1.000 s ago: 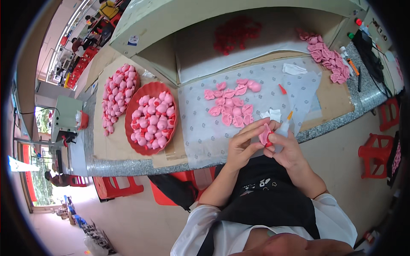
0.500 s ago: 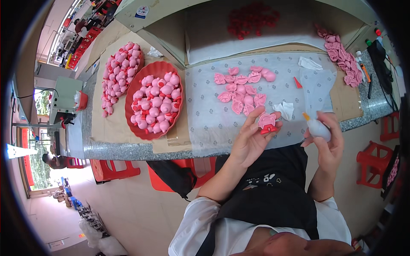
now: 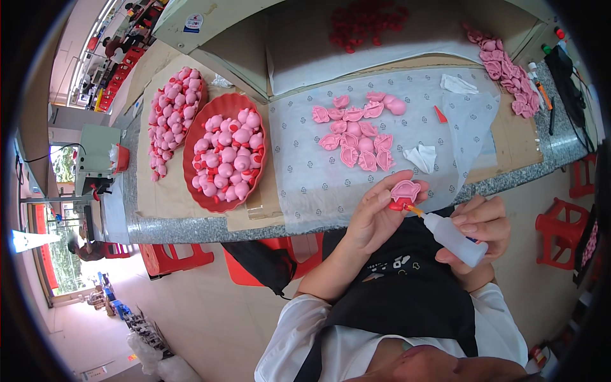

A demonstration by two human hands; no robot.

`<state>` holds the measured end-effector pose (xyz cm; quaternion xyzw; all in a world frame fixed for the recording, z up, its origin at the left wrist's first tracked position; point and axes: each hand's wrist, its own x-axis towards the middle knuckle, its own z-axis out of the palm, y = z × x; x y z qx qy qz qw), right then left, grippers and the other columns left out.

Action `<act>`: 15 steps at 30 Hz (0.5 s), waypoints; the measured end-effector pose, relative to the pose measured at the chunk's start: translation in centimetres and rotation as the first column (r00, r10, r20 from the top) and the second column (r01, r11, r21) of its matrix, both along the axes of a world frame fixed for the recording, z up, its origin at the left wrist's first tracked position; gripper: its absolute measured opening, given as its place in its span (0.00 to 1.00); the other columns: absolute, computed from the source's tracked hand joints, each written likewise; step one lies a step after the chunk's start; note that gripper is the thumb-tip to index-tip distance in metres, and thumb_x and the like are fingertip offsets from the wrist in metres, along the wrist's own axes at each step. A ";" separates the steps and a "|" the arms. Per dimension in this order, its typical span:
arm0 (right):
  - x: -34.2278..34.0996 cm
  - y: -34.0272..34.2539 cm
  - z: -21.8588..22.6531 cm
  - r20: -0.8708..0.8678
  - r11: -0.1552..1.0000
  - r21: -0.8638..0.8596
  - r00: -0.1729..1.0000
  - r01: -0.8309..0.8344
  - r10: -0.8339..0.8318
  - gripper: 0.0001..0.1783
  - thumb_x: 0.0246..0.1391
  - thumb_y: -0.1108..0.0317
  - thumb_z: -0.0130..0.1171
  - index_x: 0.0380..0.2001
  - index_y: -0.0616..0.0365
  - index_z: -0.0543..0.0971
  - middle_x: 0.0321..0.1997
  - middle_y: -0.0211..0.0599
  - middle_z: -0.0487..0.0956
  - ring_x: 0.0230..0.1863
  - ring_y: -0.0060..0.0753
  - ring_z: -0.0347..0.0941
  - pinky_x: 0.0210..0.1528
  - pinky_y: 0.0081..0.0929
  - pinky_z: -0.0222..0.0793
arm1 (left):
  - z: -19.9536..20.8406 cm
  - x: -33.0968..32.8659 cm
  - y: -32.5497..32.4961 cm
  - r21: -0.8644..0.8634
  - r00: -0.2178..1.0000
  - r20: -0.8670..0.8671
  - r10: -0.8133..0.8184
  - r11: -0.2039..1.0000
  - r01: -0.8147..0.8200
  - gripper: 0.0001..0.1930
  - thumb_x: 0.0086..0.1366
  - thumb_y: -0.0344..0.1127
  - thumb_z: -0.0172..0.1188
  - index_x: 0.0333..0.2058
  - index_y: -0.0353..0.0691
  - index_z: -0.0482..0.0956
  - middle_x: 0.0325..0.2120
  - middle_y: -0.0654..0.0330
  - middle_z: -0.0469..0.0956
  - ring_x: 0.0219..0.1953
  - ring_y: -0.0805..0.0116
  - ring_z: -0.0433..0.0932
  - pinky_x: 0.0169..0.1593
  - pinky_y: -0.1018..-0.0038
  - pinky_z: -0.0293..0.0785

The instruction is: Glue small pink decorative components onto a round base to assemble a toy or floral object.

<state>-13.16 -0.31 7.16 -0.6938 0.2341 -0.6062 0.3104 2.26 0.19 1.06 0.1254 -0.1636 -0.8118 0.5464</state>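
Note:
My left hand [image 3: 369, 219] pinches a small pink moulded piece [image 3: 405, 190] with a red part [image 3: 399, 205] at its lower end, held above the table's front edge. My right hand [image 3: 489, 226] is wrapped around a white squeeze bottle [image 3: 453, 239], tilted so that its thin orange nozzle [image 3: 414, 210] meets or nearly meets the red part. Whether any liquid comes out is too small to see. Beyond my hands, several loose pink hollow pieces [image 3: 349, 155] lie grouped on the patterned white sheet [image 3: 305, 184].
Left of the sheet stands a red scalloped bowl [image 3: 229, 104] of pink-and-red figures, with another heap [image 3: 172, 105] behind it. A pile of pink pieces [image 3: 509, 76] lies at the right. Crumpled tissue [image 3: 421, 158] and a red cone-shaped cap [image 3: 440, 114] rest on the sheet. A shelf [image 3: 238, 63] overhangs the back.
My right hand has turned the bottle and brought its nozzle left and down to the held piece. My left hand has shifted slightly right, still gripping the pink piece.

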 end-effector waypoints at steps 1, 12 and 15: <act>0.1 0.0 0.0 -0.021 1.000 -0.015 1.000 0.001 -0.001 0.29 0.17 0.70 0.73 0.29 0.54 0.69 0.30 0.33 0.68 0.23 0.24 0.67 0.23 0.17 0.61 | 0.1 0.0 0.0 0.000 1.000 0.015 -0.001 1.000 0.001 0.24 0.54 0.41 0.49 0.48 0.38 0.60 0.44 0.45 0.65 0.45 0.55 0.66 0.50 0.66 0.57; 0.4 0.0 -0.1 -0.064 1.000 -0.008 0.998 -0.001 0.000 0.30 0.16 0.71 0.73 0.30 0.54 0.69 0.30 0.32 0.69 0.22 0.24 0.66 0.22 0.17 0.60 | 0.5 -0.1 0.0 -0.003 0.999 0.041 0.006 1.000 -0.006 0.24 0.54 0.41 0.49 0.48 0.36 0.60 0.43 0.45 0.65 0.45 0.57 0.66 0.50 0.67 0.58; 0.4 0.0 0.0 -0.071 1.000 -0.011 0.997 -0.004 0.004 0.30 0.16 0.71 0.73 0.30 0.53 0.69 0.30 0.32 0.69 0.23 0.24 0.66 0.21 0.17 0.61 | 0.6 -0.1 0.0 -0.004 0.998 0.056 0.013 1.000 -0.013 0.24 0.54 0.41 0.49 0.48 0.36 0.60 0.43 0.45 0.65 0.45 0.57 0.66 0.50 0.67 0.58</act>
